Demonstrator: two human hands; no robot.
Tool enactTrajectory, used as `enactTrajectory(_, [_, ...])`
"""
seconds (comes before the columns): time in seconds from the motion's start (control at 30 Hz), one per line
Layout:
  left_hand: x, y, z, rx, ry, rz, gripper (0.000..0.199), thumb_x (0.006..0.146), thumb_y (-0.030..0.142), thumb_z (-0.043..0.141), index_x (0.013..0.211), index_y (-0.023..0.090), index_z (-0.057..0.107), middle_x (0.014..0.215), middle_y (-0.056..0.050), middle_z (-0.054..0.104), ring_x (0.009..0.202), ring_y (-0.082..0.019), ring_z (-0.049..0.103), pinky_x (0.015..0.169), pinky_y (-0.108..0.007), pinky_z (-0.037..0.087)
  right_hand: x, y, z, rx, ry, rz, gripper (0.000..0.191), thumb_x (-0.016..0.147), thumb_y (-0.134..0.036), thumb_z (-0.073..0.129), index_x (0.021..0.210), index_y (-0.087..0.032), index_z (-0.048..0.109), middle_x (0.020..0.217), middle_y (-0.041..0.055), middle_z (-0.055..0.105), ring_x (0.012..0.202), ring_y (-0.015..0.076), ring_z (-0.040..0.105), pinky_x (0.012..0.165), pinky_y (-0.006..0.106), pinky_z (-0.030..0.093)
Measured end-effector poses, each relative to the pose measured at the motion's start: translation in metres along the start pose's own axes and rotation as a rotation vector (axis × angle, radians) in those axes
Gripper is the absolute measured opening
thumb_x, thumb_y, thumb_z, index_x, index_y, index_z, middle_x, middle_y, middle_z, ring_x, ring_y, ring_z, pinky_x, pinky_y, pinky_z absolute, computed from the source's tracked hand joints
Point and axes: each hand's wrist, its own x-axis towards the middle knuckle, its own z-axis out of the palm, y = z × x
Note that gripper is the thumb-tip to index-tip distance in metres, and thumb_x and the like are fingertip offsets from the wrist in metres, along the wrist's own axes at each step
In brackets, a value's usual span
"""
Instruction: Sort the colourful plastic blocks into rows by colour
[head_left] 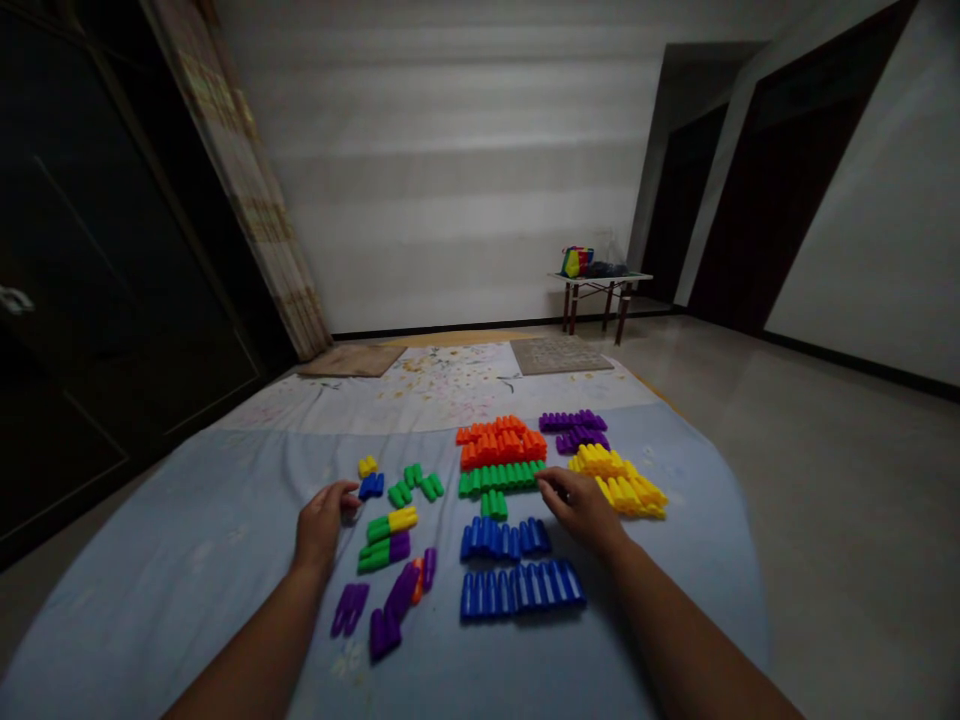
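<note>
My left hand [328,515] is beside a small blue plastic piece [371,486], its fingers loosely bent and slightly apart, with nothing seen in them. At the right end of a row of green plastic pieces [501,479], the bent fingers of my right hand [577,500] touch the last piece. Their exact grip is partly hidden. The pieces look like short ribbed tubes joined side by side. Below the green row are a smaller green piece [493,505] and two blue rows [517,590]. Orange rows [501,443] stand just beyond it.
Yellow rows [622,482] and purple rows [574,430] lie at the right. Between my arms are green-and-yellow pieces [391,523], loose purple pieces [401,592] and small green ones [414,475]. Two mats [562,356] lie at the bed's far edge; a small table [600,277] stands beyond.
</note>
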Motion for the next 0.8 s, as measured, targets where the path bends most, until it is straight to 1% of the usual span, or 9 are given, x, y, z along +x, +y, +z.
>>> enactTrajectory(0.13, [0.005,0.005,-0.013,-0.044,-0.088,-0.052,0.040,0.064,0.049,0.046,0.078,0.014,0.060,0.060,-0.004,0.062,0.059,-0.016,0.060,0.057,-0.028,0.048,0.000,0.000,0.001,-0.016,-0.021,-0.021,0.022,0.085,-0.027,0.044,0.092,-0.019,0.063,0.079,0.0036,0.067,0.070,0.0157,0.061,0.065,0.026,0.044])
enactTrajectory(0.2, [0.011,0.006,-0.018,-0.015,-0.133,-0.069,0.041,0.063,0.048,0.048,0.080,0.013,0.060,0.064,-0.006,0.065,0.063,-0.017,0.063,0.061,-0.029,0.050,0.000,0.000,0.002,-0.029,-0.027,-0.024,0.022,0.085,-0.027,0.044,0.092,-0.019,0.063,0.080,0.0037,0.067,0.070,0.0158,0.061,0.065,0.027,0.044])
enactTrajectory(0.27, [0.017,0.008,-0.019,0.049,-0.153,-0.072,0.040,0.061,0.047,0.051,0.082,0.013,0.060,0.069,-0.007,0.066,0.061,-0.017,0.063,0.060,-0.029,0.050,0.001,0.000,0.003,-0.037,-0.029,-0.030,0.022,0.084,-0.027,0.045,0.092,-0.019,0.064,0.079,0.0038,0.068,0.069,0.0157,0.061,0.066,0.027,0.044])
enactTrajectory(0.4, [0.031,0.009,-0.008,0.240,-0.115,-0.028,0.039,0.061,0.049,0.053,0.080,0.015,0.059,0.072,-0.007,0.066,0.057,-0.017,0.060,0.054,-0.029,0.046,0.000,0.002,0.006,-0.030,-0.035,-0.033,0.021,0.084,-0.027,0.046,0.091,-0.019,0.064,0.079,0.0034,0.068,0.070,0.0156,0.062,0.066,0.027,0.044])
enactTrajectory(0.47, [0.036,0.009,0.002,0.342,-0.114,0.018,0.041,0.059,0.052,0.056,0.078,0.016,0.059,0.071,-0.006,0.065,0.062,-0.020,0.060,0.057,-0.030,0.045,0.000,0.004,0.009,-0.023,-0.040,-0.023,0.021,0.083,-0.027,0.046,0.092,-0.019,0.064,0.080,0.0034,0.068,0.071,0.0156,0.062,0.067,0.027,0.045])
enactTrajectory(0.57, [0.038,0.010,0.016,0.468,-0.124,0.093,0.044,0.051,0.053,0.064,0.075,0.017,0.060,0.071,-0.007,0.065,0.072,-0.025,0.060,0.065,-0.032,0.043,-0.001,0.006,0.011,-0.018,-0.050,-0.009,0.021,0.084,-0.027,0.046,0.092,-0.020,0.064,0.082,0.0034,0.068,0.072,0.0153,0.062,0.068,0.027,0.045])
enactTrajectory(0.67, [0.036,0.012,0.024,0.539,-0.143,0.169,0.041,0.045,0.046,0.069,0.074,0.019,0.061,0.077,-0.008,0.065,0.079,-0.026,0.060,0.070,-0.032,0.040,-0.001,0.006,0.011,-0.014,-0.057,0.000,0.022,0.083,-0.027,0.046,0.093,-0.020,0.064,0.083,0.0036,0.068,0.073,0.0154,0.062,0.068,0.027,0.045])
enactTrajectory(0.73, [0.034,0.014,0.026,0.554,-0.151,0.212,0.037,0.043,0.040,0.070,0.074,0.020,0.062,0.078,-0.007,0.065,0.078,-0.026,0.060,0.070,-0.032,0.040,0.000,0.004,0.010,-0.008,-0.059,0.003,0.022,0.083,-0.027,0.046,0.093,-0.019,0.064,0.083,0.0038,0.069,0.073,0.0156,0.062,0.069,0.027,0.046])
enactTrajectory(0.8, [0.032,0.018,0.025,0.549,-0.151,0.246,0.034,0.042,0.037,0.071,0.070,0.021,0.063,0.074,-0.007,0.063,0.073,-0.026,0.059,0.070,-0.034,0.040,0.001,0.003,0.009,-0.008,-0.056,0.009,0.022,0.083,-0.026,0.046,0.092,-0.019,0.064,0.083,0.0041,0.069,0.073,0.0159,0.062,0.069,0.028,0.046])
